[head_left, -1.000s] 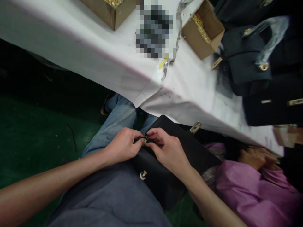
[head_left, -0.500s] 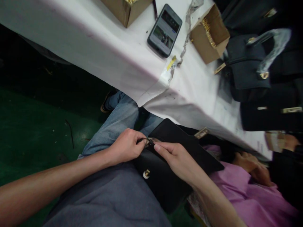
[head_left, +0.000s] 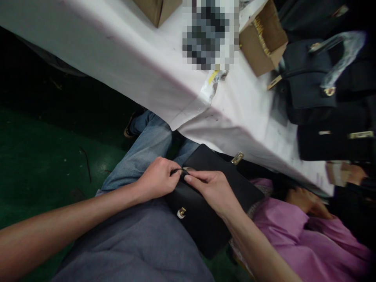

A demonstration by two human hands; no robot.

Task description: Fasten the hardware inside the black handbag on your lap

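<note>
A black handbag (head_left: 202, 225) lies tilted across my lap, its flap (head_left: 223, 172) folded back. The flap carries a gold metal plate (head_left: 237, 158), and a gold turn clasp (head_left: 182, 212) sits on the bag's front. My left hand (head_left: 160, 178) is closed, pinching the end of a thin black strap (head_left: 177, 170) at the bag's upper edge. Close beside it, my right hand (head_left: 210, 190) pinches the same strap where it meets the bag, thumb on top. The fingers hide most of the strap and its fitting.
A white-covered table (head_left: 141, 66) stands ahead, bearing an open cardboard box (head_left: 261, 47) of gold-coloured parts, a second box (head_left: 158, 9) and a pixelated patch. Black handbags (head_left: 311, 86) are at right. A person in pink (head_left: 288, 235) sits close on my right.
The flap with its gold plate has shifted slightly left. My right hand has moved a little left, closer to my left hand. Both hands keep their pinch.
</note>
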